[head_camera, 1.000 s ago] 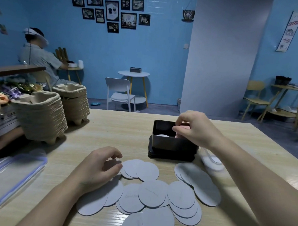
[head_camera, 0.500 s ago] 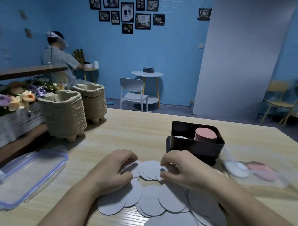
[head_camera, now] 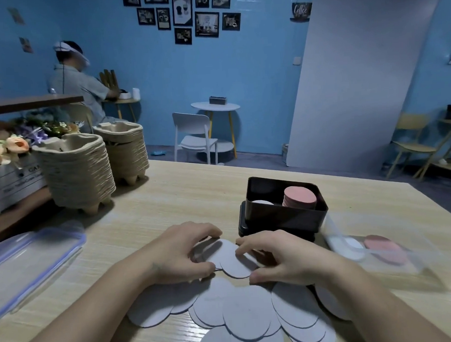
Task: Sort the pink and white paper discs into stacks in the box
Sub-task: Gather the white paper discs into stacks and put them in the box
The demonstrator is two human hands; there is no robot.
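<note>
Gripping overlapped white discs [head_camera: 233,266] with left hand [head_camera: 181,253] and right hand [head_camera: 282,258], both curled round the edges, just in front of the box [head_camera: 283,216]; inside it, a pink stack [head_camera: 300,196].

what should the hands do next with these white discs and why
Probably slide the white discs together into one pile, ready for the box. The left hand and right hand pinch a few overlapping ones, and the box's white stack sits far lower than its pink stack.
</note>
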